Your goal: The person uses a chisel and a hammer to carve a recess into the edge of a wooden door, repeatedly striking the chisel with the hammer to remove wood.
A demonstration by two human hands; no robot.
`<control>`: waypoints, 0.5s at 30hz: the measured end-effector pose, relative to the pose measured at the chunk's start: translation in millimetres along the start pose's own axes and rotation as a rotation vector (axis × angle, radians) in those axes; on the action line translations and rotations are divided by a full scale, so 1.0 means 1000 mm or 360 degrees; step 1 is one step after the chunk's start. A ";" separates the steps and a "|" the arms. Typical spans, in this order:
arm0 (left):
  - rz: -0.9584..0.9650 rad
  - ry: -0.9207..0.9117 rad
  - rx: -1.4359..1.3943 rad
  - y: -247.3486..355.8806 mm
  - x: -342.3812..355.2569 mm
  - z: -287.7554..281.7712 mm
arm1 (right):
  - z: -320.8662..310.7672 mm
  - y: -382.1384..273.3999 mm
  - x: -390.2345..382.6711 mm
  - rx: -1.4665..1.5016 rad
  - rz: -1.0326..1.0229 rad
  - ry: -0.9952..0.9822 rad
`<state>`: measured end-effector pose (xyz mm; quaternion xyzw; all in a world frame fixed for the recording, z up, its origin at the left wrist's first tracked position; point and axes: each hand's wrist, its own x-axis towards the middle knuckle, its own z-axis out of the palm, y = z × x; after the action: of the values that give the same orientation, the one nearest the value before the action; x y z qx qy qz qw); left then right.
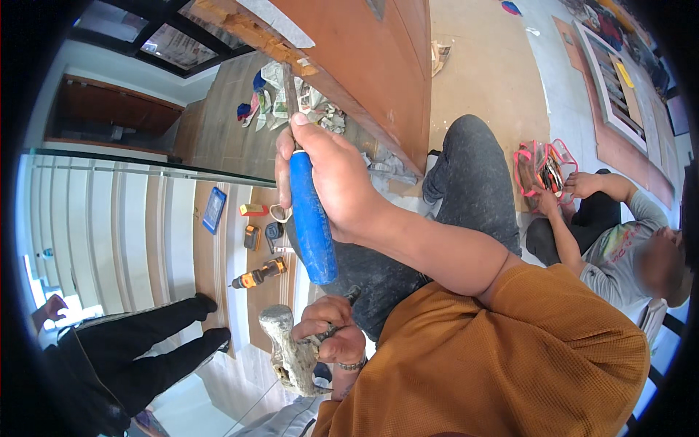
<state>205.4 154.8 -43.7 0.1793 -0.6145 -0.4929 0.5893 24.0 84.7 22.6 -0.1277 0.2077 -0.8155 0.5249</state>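
Note:
My right hand (pixel 329 178) is closed around a chisel (pixel 313 218) with a blue handle. Its narrow metal blade points up to the torn, splintered edge of a brown wooden panel (pixel 364 62), and the tip appears to meet that edge. Lower down, my left hand (pixel 331 328) grips a claw hammer (pixel 287 353) close to its head, which is worn and coated whitish. The hammer sits below the chisel handle, apart from it. My left forearm is mostly hidden by my orange-brown sleeve and shirt.
A yellow-black drill (pixel 258 274), a tape measure (pixel 252 237) and a blue flat box (pixel 213 210) lie on steps by a glass edge (pixel 145 166). Crumpled newspaper (pixel 277 98) lies behind the panel. At right, a co-worker (pixel 619 240) reaches into a pink-trimmed tool bag (pixel 542 169); another person (pixel 138 357) stands lower left.

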 end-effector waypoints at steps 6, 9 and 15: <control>0.0052 -0.0083 -0.0070 0.000 -0.001 -0.001 | -0.001 -0.007 0.002 0.0093 0.0077 -0.0037; 0.0379 -0.0235 -0.0038 -0.015 -0.007 -0.006 | 0.000 -0.012 0.001 0.0095 0.0145 -0.0028; 0.0451 -0.0618 0.0452 -0.020 -0.006 -0.017 | -0.002 -0.011 0.004 0.0117 0.0122 -0.0062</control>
<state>215.1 144.1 -66.1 0.0746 -0.7978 -0.3395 0.4927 12.6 85.8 25.8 -0.1161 0.1721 -0.7992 0.5640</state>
